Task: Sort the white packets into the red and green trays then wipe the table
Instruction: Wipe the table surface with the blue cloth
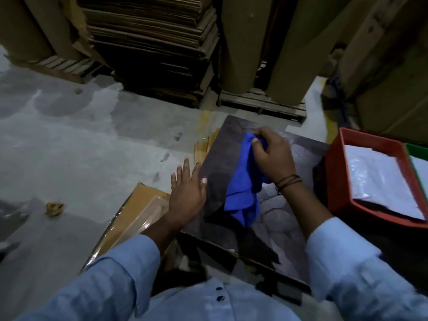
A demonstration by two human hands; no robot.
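Note:
My right hand (pixel 273 156) grips a blue cloth (pixel 243 188) by its upper end, and the cloth hangs down onto the dark glossy table top (pixel 220 158). My left hand (pixel 188 188) lies flat with fingers spread on the table's left edge and holds nothing. At the right stands the red tray (pixel 335 172) with white packets (pixel 379 181) lying inside. Beside it, cut off by the frame's right edge, the green tray (pixel 416 149) holds another white packet (pixel 422 167).
Flat plastic-wrapped cardboard (pixel 139 209) lies on the grey floor left of the table. Stacked cardboard sheets (pixel 150 42) and large brown paper rolls (pixel 243 42) on a wooden pallet (pixel 261 103) stand behind. A crumpled scrap (pixel 54 208) lies on the floor at left.

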